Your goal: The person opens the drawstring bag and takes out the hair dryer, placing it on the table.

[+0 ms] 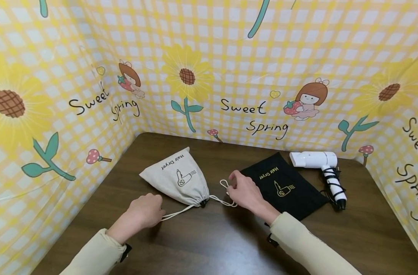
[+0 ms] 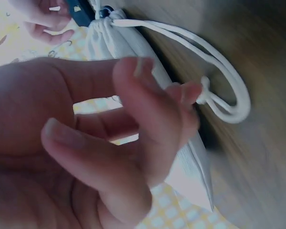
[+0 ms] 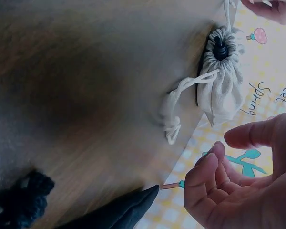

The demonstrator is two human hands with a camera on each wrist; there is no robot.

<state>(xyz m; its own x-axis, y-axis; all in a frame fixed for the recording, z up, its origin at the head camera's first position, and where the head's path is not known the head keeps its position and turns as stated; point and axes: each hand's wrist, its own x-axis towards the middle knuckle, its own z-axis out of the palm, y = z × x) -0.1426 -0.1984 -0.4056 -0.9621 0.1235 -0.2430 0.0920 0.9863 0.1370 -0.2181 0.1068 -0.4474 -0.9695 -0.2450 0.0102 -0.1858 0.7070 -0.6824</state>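
Note:
A cream drawstring pouch (image 1: pixel 181 177) printed "Hair Dryer" lies on the table, its mouth gathered tight around something black (image 3: pixel 221 48). White cords (image 2: pixel 229 81) extend from both sides of the mouth. My left hand (image 1: pixel 146 210) hovers by the left cord, with loosely bent fingers and the thumb apart from them. In the left wrist view the cord's knot appears just behind a fingertip; I cannot tell if they touch. Beside the right cord (image 3: pixel 171 102) is my right hand (image 1: pixel 245 191), its fingers loosely curled around nothing. It partly covers the black pouch's left edge in the head view.
The black pouch (image 1: pixel 298 193), also printed "Hair Dryer", lies flat at the right. Beyond it rests a white hair dryer (image 1: pixel 313 159) with its black cable wound round the handle. Yellow checked cloth (image 1: pixel 209 114) walls the brown table (image 1: pixel 195 244) at the back and sides.

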